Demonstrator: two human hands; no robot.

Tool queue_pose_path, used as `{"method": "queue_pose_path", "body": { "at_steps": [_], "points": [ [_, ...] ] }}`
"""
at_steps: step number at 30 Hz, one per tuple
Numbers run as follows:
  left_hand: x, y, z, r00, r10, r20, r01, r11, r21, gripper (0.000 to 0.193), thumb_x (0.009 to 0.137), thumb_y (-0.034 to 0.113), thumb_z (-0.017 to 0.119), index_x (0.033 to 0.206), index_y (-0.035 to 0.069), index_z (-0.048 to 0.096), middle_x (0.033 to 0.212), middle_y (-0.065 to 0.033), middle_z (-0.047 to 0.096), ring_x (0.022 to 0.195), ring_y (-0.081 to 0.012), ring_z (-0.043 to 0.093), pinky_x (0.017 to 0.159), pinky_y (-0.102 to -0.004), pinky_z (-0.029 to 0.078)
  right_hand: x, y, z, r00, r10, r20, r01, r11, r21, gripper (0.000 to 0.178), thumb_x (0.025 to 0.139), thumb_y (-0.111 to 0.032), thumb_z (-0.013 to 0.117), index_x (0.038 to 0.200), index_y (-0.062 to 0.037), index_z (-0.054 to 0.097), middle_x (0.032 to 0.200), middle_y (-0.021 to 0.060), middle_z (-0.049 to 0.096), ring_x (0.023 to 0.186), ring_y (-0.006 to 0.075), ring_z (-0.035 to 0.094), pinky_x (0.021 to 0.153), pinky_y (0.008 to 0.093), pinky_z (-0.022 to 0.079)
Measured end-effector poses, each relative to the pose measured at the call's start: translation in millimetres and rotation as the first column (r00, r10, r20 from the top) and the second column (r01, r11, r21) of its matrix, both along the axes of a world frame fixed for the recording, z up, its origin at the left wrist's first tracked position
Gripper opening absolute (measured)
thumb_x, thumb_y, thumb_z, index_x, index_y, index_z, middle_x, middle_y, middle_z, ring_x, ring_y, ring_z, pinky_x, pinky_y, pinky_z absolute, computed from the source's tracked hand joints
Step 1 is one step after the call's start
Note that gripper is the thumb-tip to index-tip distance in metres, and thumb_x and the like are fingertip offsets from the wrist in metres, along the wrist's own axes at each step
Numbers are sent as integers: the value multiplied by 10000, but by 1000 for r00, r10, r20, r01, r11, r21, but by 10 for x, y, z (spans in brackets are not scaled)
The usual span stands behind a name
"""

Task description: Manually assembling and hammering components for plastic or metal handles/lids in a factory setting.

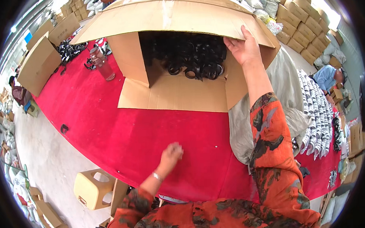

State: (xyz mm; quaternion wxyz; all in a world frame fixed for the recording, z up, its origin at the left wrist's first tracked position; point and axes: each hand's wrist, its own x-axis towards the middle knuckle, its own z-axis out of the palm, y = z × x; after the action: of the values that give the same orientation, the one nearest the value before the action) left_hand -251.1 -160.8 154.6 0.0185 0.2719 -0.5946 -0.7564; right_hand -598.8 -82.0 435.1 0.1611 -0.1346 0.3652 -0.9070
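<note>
A large cardboard box (pixel 128 59) lies on its side on the red-covered table, its opening facing me. Inside is a heap of black ring-shaped plastic parts (pixel 188 53); several have slid toward the opening. My right hand (pixel 244 49) grips the edge of the upper box flap (pixel 147 22) near its right end, keeping it raised. The lower flap (pixel 169 94) rests flat on the cloth. Over the red cloth, nearer to me, hovers my left hand (pixel 171 155) with curled fingers, apart from the box; nothing shows in it.
A bottle of reddish liquid (pixel 102 65) stands left of the box, near loose black parts (pixel 69 49). Right of it lie a grey sheet (pixel 247 132) and stacked silvery rolls (pixel 315 117). A tan stool (pixel 92 189) stands front left. A co-worker (pixel 328 78) bends at the right.
</note>
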Motion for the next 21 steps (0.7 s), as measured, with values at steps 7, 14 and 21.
{"method": "queue_pose_path", "body": {
  "at_steps": [7, 14, 21],
  "points": [
    [-1343, -731, -152, 878, 466, 110, -416, 630, 656, 658, 981, 344, 380, 1447, 23, 45, 1491, -224, 114, 1340, -399, 243, 1007, -538, 383, 64, 75, 228, 991, -125, -37, 129, 983, 128, 262, 861, -49, 519, 1107, 26, 471, 1071, 170, 560, 943, 311, 585, 822, 481, 498],
    [-1902, -713, -403, 891, 453, 43, -301, 517, 801, 535, 998, 335, 303, 1413, 24, 171, 1461, -201, 184, 1340, -387, 235, 1018, -553, 365, 438, 406, 561, 965, -44, -260, 101, 973, 209, 187, 848, -78, 569, 1003, 27, 563, 901, 127, 633, 766, 228, 626, 634, 345, 525],
    [-2228, -489, -387, 843, 534, 55, -401, 558, 726, 435, 979, 263, 310, 1341, 23, 301, 1339, -159, 373, 1170, -349, 453, 879, -479, 505, 1221, 846, 817, 950, -23, -312, 82, 981, 179, 242, 852, -110, 595, 1034, 50, 591, 957, 123, 642, 827, 239, 628, 637, 313, 518]
  ]
}}
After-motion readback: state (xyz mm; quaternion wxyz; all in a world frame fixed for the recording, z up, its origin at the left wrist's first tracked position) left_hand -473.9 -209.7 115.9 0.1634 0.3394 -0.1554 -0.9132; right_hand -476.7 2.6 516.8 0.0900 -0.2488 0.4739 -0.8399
